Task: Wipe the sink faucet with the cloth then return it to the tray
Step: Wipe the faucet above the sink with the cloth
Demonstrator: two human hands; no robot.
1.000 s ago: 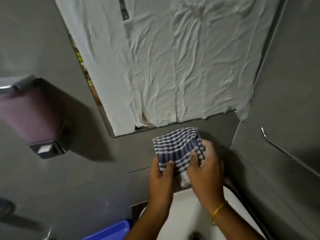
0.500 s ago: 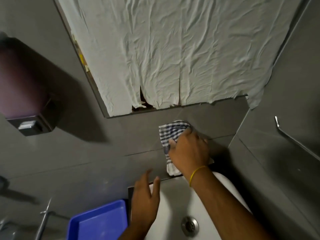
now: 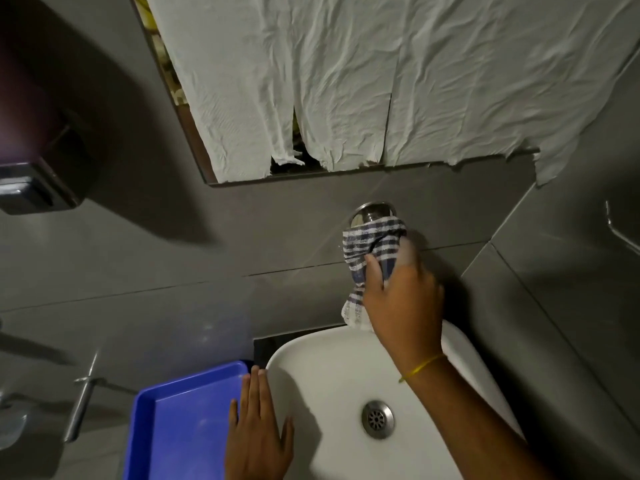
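Observation:
A blue-and-white checked cloth (image 3: 372, 249) is wrapped over the wall-mounted steel faucet (image 3: 370, 212), of which only the round base at the wall shows. My right hand (image 3: 403, 303) is shut on the cloth and presses it around the faucet, above the white sink (image 3: 322, 368). My left hand (image 3: 258, 431) lies flat with fingers apart on the sink's left rim, beside the blue tray (image 3: 180, 424). The tray holds nothing.
The sink has a steel drain (image 3: 378, 418). Crumpled white paper (image 3: 346, 81) covers the mirror above. A soap dispenser (image 3: 31, 181) hangs on the left wall, a metal handle (image 3: 81, 407) sits lower left, and a metal bar (image 3: 620, 230) is on the right wall.
My left hand let go of the cloth and dropped to the sink rim by the tray. My right hand alone now holds the cloth, wrapped lower around the faucet.

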